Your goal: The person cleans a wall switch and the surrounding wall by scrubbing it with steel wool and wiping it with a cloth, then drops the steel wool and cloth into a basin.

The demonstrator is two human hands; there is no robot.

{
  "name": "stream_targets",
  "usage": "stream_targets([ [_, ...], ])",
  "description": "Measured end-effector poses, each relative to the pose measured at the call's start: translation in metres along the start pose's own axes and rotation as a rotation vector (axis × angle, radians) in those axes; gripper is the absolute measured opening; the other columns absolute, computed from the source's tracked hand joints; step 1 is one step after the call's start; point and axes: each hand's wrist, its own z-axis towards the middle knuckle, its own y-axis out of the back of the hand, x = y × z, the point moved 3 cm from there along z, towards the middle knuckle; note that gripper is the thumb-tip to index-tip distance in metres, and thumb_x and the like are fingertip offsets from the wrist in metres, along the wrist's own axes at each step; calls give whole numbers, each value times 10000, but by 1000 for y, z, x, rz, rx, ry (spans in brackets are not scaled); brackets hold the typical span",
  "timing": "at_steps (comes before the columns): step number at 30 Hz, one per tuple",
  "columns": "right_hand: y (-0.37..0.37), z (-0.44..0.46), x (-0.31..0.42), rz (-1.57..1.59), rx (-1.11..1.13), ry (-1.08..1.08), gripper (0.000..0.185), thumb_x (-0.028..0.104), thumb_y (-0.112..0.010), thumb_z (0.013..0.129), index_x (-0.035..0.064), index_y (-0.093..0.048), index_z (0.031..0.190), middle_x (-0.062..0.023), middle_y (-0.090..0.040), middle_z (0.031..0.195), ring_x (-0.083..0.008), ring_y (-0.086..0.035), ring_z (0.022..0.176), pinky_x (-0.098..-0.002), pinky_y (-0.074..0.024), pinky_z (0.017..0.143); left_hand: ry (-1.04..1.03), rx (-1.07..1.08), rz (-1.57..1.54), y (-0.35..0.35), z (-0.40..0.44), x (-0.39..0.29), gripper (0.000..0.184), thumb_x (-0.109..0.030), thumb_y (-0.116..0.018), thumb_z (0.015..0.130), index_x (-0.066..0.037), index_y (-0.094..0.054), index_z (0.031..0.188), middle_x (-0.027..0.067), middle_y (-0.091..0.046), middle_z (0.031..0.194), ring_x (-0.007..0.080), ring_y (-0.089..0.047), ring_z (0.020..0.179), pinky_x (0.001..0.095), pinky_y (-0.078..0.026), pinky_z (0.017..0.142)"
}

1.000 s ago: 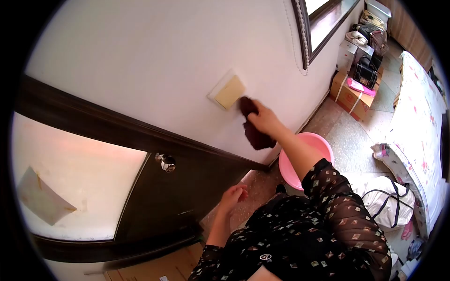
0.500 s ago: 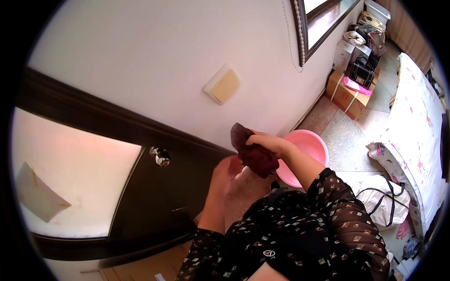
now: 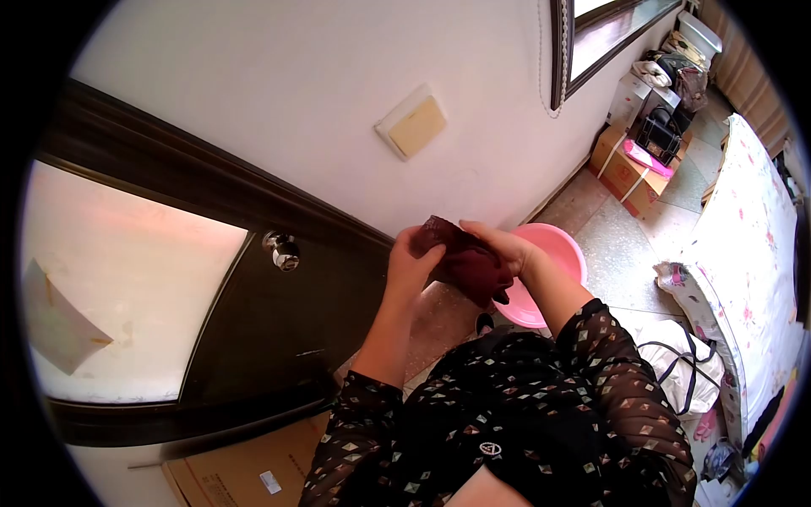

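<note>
A dark maroon cloth [image 3: 467,264], bunched and folded, is held between my two hands in front of my body. My left hand [image 3: 410,264] grips its left end, with the thumb lying over the fabric. Around the right side of the cloth, my right hand [image 3: 504,249] is closed. Partly below and beyond my right forearm stands a pink plastic basin [image 3: 564,245] on the floor. How the cloth is folded inside my grip is hidden.
To the left is a dark door with a round metal knob [image 3: 282,251]. A switch plate [image 3: 414,128] sits on the white wall. At right are a bed with a floral cover [image 3: 731,245], a white bag [image 3: 680,372] and cardboard boxes [image 3: 621,169]. Another carton [image 3: 241,469] lies at lower left.
My left hand, blurred and apart from the cloth before, has come up and taken hold of its left end. My right hand keeps its hold. The view has shifted slightly.
</note>
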Motion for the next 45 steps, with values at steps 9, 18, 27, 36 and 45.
stream_targets([
  [9, 20, -21, -10, -23, 131, 43, 650, 550, -370, 873, 54, -370, 1293, -106, -446, 1277, -234, -451, 1153, -368, -371, 966, -63, -258, 76, 4, 5, 0, 348, -82, -686, 709, -11, -493, 989, 65, -562, 916, 125, -526, 827, 254, -449, 719],
  [18, 29, -17, -32, 256, -124, 142, 482, 471, -548, 826, 126, -525, 1162, -53, -538, 1180, -176, -468, 1123, -355, -409, 912, -224, -376, -83, -3, 8, -16, 322, -69, -660, 745, -11, -455, 986, 66, -540, 911, 117, -515, 821, 241, -445, 703],
  [27, 21, -30, -8, 248, 14, 189, 422, 351, -542, 855, 79, -501, 1175, -85, -543, 1170, -193, -534, 1046, -357, -417, 930, 379, 58, -567, 1, 14, 18, 309, -131, -587, 811, -12, -506, 1084, 111, -581, 1042, 197, -572, 933, 316, -466, 821],
  [36, 0, -30, -3, 370, 229, 230, 449, 406, -534, 846, 78, -512, 1152, -108, -552, 1145, -225, -535, 1041, -377, -415, 925, 398, 294, -625, -16, -5, 60, 303, -167, -462, 889, -22, -483, 1154, 103, -555, 1125, 199, -559, 1005, 321, -466, 864],
  [45, 22, -28, -14, -27, -129, 228, 501, 353, -570, 829, 67, -436, 1218, -105, -524, 1170, -226, -515, 1063, -377, -412, 919, 586, 439, -666, -11, -8, 99, 323, -202, -500, 880, -71, -464, 1173, 94, -556, 1047, 195, -577, 843, 295, -510, 726],
])
